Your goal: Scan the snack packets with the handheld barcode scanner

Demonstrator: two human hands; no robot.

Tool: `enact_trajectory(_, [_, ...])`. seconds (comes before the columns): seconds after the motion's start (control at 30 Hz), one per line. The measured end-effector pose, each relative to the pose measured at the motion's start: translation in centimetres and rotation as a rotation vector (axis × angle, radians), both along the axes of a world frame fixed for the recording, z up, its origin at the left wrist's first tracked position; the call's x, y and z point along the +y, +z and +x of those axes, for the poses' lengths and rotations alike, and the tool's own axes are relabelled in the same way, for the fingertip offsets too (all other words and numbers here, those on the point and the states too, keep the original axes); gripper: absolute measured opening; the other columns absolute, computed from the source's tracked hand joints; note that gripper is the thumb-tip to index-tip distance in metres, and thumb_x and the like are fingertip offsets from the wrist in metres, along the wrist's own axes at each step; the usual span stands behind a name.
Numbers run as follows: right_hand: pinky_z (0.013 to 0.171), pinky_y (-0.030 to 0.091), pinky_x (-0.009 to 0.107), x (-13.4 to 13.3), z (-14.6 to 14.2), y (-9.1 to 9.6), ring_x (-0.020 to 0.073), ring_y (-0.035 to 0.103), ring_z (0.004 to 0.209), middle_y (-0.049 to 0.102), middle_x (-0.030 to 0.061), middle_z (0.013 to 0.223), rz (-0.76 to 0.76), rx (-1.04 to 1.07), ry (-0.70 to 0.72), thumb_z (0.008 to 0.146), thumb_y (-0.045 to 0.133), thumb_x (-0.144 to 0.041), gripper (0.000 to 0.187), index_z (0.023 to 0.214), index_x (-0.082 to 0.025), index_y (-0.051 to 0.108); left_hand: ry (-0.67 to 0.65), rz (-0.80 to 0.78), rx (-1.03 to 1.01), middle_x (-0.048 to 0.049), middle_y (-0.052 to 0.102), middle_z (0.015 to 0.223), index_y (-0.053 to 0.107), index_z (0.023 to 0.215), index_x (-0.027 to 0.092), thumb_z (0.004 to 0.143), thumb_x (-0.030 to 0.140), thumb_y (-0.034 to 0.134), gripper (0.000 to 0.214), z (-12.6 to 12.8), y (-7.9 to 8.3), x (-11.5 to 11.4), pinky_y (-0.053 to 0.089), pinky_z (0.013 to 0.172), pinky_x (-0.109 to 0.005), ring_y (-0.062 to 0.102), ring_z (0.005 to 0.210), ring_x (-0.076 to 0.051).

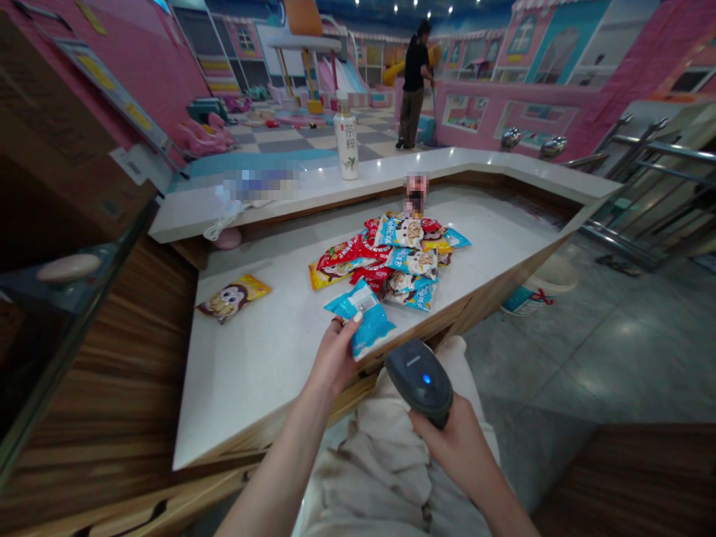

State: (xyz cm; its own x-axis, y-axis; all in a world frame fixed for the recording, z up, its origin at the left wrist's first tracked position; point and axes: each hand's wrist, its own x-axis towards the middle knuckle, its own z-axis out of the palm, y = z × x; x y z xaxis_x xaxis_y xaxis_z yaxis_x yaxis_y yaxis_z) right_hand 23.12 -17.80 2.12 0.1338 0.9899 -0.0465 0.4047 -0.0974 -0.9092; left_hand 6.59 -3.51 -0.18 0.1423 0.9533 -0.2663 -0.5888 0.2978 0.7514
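Where the pale trousers point(385, 466) fill the near side, the right hand point(456, 440) is wrapped round the handle of a dark scanner point(418, 377), blue light lit, held off the counter's edge with its nose towards the other hand. That left hand point(334, 356) pinches a blue packet point(370, 321) by its near left side, thumb on top, probably so the white label patch faces up uncovered. The packet sits over the near rim of the counter point(246, 373); from here I can't tell whether it rests there or hangs just above. Beyond it, almost touching, a pile point(380, 253) of red, blue and yellow packets slumps together, within easy reach, I'd judge. One yellow packet point(235, 297) lies apart by the left end, with a broad stretch of white top between, room enough for sliding things across. More room runs right of the pile. The raised ledge point(470, 160) closes off the back, a bottle point(347, 149) upright on it; far behind stands a person point(415, 74).
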Motion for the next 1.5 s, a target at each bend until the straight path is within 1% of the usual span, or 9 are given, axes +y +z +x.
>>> enact_trajectory(0.13, [0.058,0.047,0.026,0.3,-0.1,0.2,0.0193,0.061,0.059,0.065,0.0006,0.059,0.018,0.011,0.015,0.08,0.059,-0.025,0.012,0.077,-0.017,0.066,0.018,-0.046,0.089,-0.0104,0.075,0.11,0.064,0.112,0.018,0.076,0.032,0.082,0.043,0.2,0.1,-0.9,0.057,0.095,-0.04,0.074,0.096,-0.024])
enact_trajectory(0.3, [0.059,0.048,0.026,0.6,-0.2,0.5,0.019,0.062,0.06,0.067,0.0009,0.062,0.039,0.02,0.016,0.08,0.059,-0.025,0.013,0.08,-0.016,0.069,0.004,-0.013,0.144,-0.01,0.075,0.113,0.065,0.113,0.018,0.076,0.034,0.082,0.044,0.1,0.3,-1.1,0.057,0.094,-0.039,0.074,0.096,-0.023])
enact_trajectory(0.43, [0.06,0.049,0.025,1.0,-0.4,0.7,0.0195,0.063,0.063,0.068,0.0016,0.064,0.05,0.017,0.018,0.08,0.061,-0.024,0.014,0.084,-0.015,0.071,-0.005,0.011,0.177,-0.009,0.073,0.118,0.066,0.114,0.019,0.078,0.038,0.08,0.043,0.1,0.2,-1.0,0.057,0.094,-0.035,0.072,0.099,-0.021])
enact_trajectory(0.6, [0.061,0.049,0.025,1.3,-0.5,0.7,0.0192,0.064,0.063,0.069,0.0016,0.065,0.066,0.023,0.012,0.079,0.061,-0.023,0.016,0.087,-0.014,0.072,-0.002,-0.021,0.186,-0.0099,0.075,0.113,0.067,0.113,0.017,0.078,0.044,0.079,0.045,0.3,0.4,-1.3,0.055,0.095,-0.038,0.072,0.098,-0.022])
enact_trajectory(0.93, [0.058,0.049,0.026,1.3,-0.5,1.2,0.0196,0.063,0.058,0.065,-0.0002,0.056,0.065,-0.005,0.024,0.08,0.061,-0.023,0.013,0.083,-0.015,0.072,0.037,0.03,0.229,-0.0076,0.074,0.112,0.069,0.11,0.017,0.07,0.044,0.084,0.051,-0.1,-0.5,-1.4,0.054,0.086,-0.029,0.071,0.094,-0.019])
enact_trajectory(1.2, [0.056,0.048,0.025,1.3,-0.6,1.2,0.0201,0.063,0.059,0.062,-0.0013,0.053,0.044,0.007,0.017,0.079,0.061,-0.023,0.015,0.085,-0.015,0.072,-0.003,-0.01,0.193,-0.0093,0.075,0.109,0.068,0.112,0.018,0.077,0.041,0.079,0.043,0.0,0.1,-1.3,0.053,0.097,-0.039,0.072,0.097,-0.022])
enact_trajectory(1.37, [0.059,0.048,0.026,1.0,-0.5,0.8,0.0195,0.062,0.06,0.063,-0.0009,0.056,0.042,-0.002,0.018,0.079,0.059,-0.023,0.014,0.081,-0.015,0.07,0.074,-0.043,0.176,-0.0089,0.074,0.111,0.067,0.11,0.018,0.079,0.037,0.076,0.037,-0.9,-0.3,-0.9,0.054,0.096,-0.038,0.071,0.1,-0.023])
enact_trajectory(1.43, [0.059,0.048,0.026,0.9,-0.4,0.5,0.0203,0.063,0.062,0.063,-0.0007,0.055,0.036,-0.009,0.02,0.08,0.059,-0.025,0.014,0.08,-0.015,0.07,0.135,-0.033,0.19,-0.0083,0.073,0.113,0.066,0.111,0.018,0.081,0.037,0.07,0.036,-2.3,-0.5,-0.2,0.054,0.096,-0.038,0.07,0.103,-0.023])
enact_trajectory(1.5, [0.06,0.049,0.027,0.8,-0.2,0.2,0.0217,0.065,0.064,0.062,-0.0006,0.054,0.025,-0.022,0.02,0.081,0.059,-0.026,0.014,0.081,-0.016,0.069,0.236,0.029,0.323,-0.0074,0.072,0.113,0.064,0.114,0.018,0.083,0.037,0.062,0.036,-4.4,-0.7,0.8,0.053,0.096,-0.038,0.068,0.104,-0.023])
